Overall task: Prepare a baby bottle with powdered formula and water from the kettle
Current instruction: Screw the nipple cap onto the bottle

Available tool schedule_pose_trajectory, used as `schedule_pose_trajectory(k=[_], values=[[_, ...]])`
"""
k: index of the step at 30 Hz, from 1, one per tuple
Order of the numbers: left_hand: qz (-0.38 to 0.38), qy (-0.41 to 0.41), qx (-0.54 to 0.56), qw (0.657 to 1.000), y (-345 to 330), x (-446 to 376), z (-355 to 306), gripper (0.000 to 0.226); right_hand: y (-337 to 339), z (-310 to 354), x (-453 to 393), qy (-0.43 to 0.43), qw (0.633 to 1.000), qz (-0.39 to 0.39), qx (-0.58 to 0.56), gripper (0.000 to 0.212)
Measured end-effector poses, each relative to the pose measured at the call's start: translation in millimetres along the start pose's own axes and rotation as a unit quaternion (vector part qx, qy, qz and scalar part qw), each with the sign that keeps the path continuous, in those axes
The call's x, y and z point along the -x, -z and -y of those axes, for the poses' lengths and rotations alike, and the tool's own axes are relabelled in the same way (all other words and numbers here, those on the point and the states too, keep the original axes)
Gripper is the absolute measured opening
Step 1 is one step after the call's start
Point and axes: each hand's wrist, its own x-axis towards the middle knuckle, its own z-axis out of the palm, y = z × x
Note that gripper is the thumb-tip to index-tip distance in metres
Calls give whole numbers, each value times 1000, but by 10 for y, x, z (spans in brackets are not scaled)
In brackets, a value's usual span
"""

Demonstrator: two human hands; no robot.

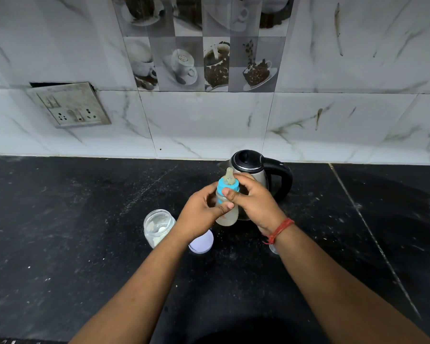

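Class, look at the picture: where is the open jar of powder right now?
The jar stands on the black counter, left of centre, just left of the left hand's wrist, with its white lid lying to its right.

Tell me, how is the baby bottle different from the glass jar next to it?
The baby bottle is closed, with a blue ring and teat on top; the glass jar is open, its pale lid lying on the counter. The bottle is held up by the left hand and right hand; the jar stands alone, untouched. The bottle holds cloudy liquid; the jar holds white powder. Both are see-through.
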Motion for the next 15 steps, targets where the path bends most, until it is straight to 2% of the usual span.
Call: schedule_pose_trajectory(k=[2,4,6,8,11,13,15], values=[[-34,-27,-60,997,-38,-7,8,51,-99,-75,15,5,998,-59,22,36],[-39,-27,-73,996,-44,-11,13,51,-133,-101,29,4,997,-71,37,37],[-8,-4,-31,999,-10,-8,2,45,-51,-37,24,-11,1000,-16,-11,31],[30,18,29,999,41,-4,-19,40,81,82,12,-45,992,73,-96,27],[86,41,84,992,114,-5,-58,39,228,149,-30,-83,976,165,-113,40],[95,38,75,992,125,-35,-72,40,219,122,-34,-88,975,165,-119,41],[73,29,51,996,100,-60,-81,37,164,78,-18,-70,980,121,-142,34]])
